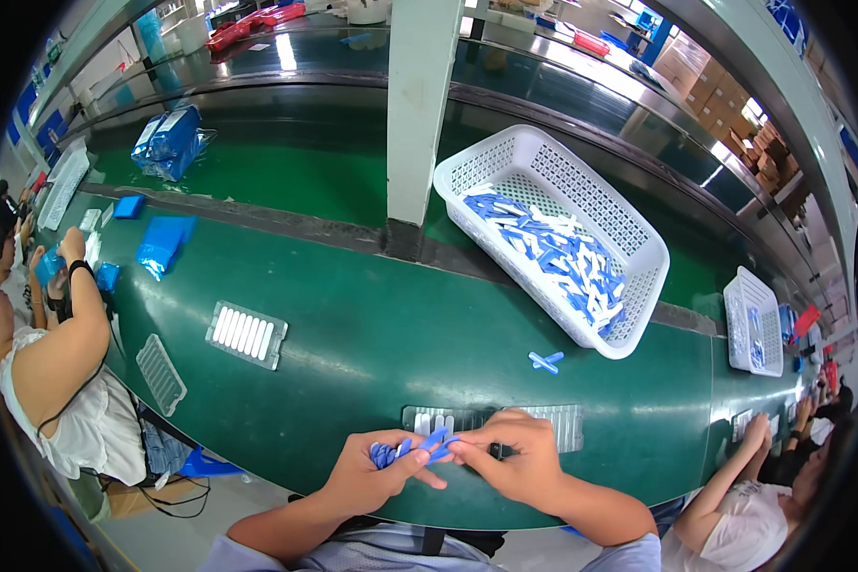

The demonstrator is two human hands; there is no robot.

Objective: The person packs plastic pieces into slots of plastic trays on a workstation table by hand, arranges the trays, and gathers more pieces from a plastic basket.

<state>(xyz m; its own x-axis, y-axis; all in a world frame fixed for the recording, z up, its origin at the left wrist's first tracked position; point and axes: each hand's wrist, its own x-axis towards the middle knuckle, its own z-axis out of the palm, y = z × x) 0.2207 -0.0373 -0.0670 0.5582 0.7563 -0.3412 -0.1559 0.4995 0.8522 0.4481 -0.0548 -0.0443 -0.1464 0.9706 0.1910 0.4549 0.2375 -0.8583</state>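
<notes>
My left hand is closed round a bunch of small blue and white plastic strips; their exact kind is not clear. My right hand pinches the end of one blue strip between thumb and finger, close against the left hand. Just beyond both hands lies a clear plastic tray with slots. A few white strips sit in its left part, and my hands hide some of its middle. Two blue strips lie crossed on the green table farther off.
A white basket of blue and white strips stands at the back right. To the left are a filled tray, another clear tray and blue packets. A white post rises behind the table. People work at both sides.
</notes>
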